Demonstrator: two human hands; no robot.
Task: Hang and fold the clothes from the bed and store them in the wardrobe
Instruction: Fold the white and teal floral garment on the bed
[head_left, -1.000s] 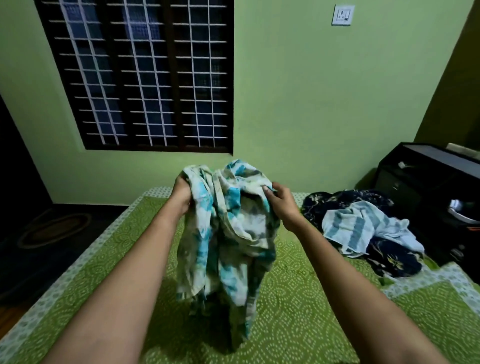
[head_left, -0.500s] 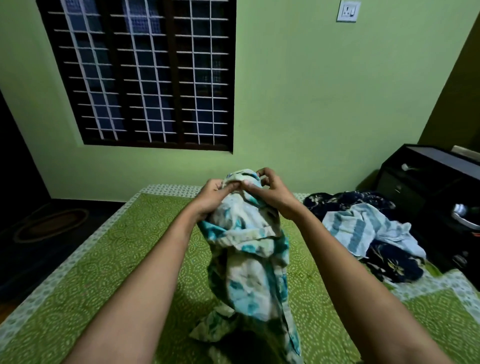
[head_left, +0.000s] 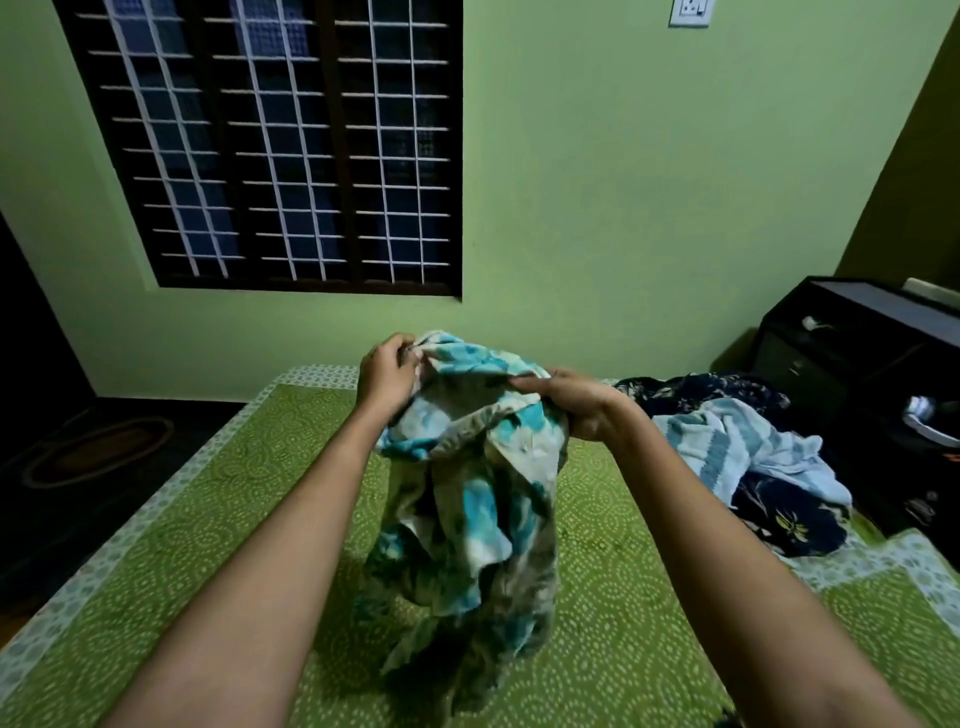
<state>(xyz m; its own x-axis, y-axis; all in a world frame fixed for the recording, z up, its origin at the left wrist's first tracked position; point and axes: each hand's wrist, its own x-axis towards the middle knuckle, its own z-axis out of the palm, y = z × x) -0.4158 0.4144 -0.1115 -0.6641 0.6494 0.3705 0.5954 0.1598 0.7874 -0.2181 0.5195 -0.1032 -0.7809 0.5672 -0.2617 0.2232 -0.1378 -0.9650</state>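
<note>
A crumpled white garment with turquoise flowers (head_left: 467, 499) hangs above the green patterned bed (head_left: 156, 571), its lower end touching the cover. My left hand (head_left: 387, 376) pinches its top edge at the left. My right hand (head_left: 571, 402) grips the same top edge at the right, knuckles up. Between the hands the cloth opens a little. More clothes lie on the bed at the right: a blue-and-white striped towel (head_left: 727, 447) on top of a dark navy floral garment (head_left: 784, 525).
A dark cabinet (head_left: 857, 358) stands beside the bed at the right, with a metal bowl (head_left: 932, 421) on its lower part. A barred window (head_left: 280, 140) fills the green wall ahead. A dark floor with an oval mat (head_left: 98, 449) lies left of the bed.
My hands came together at the top of the garment, then moved apart again, spreading its top edge. The garment has turned and bunched differently.
</note>
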